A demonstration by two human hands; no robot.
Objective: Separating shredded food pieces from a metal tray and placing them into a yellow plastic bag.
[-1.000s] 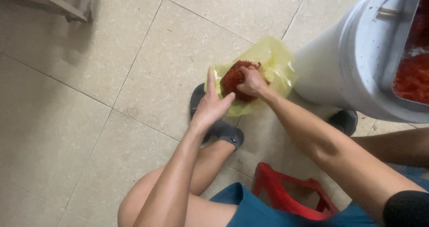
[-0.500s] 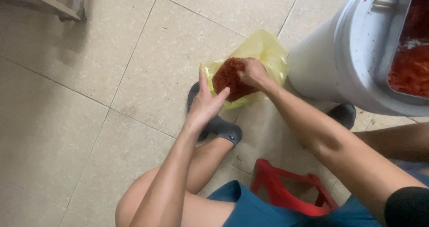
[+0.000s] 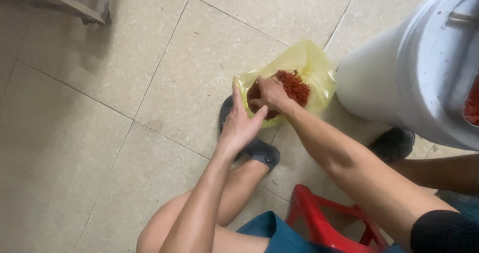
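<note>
A yellow plastic bag point(image 3: 312, 63) lies open on the tiled floor and holds a heap of red shredded material point(image 3: 295, 86). My right hand point(image 3: 269, 94) reaches into the bag's mouth, with its fingers curled into the red material at the near side. My left hand point(image 3: 242, 121) is at the bag's near rim. Its thumb is raised along the edge and its fingers lie against the plastic, holding it.
A big white tub point(image 3: 399, 73) stands right of the bag, with more red material point(image 3: 471, 106) inside. I sit on a red plastic stool point(image 3: 324, 218). My feet in dark shoes point(image 3: 259, 151) rest by the bag and the tub. A furniture leg point(image 3: 75, 6) shows top left.
A clump of red material held above the bag's mouth now lies spread inside the bag. My right hand has sunk into the bag and my left hand has stayed at the rim.
</note>
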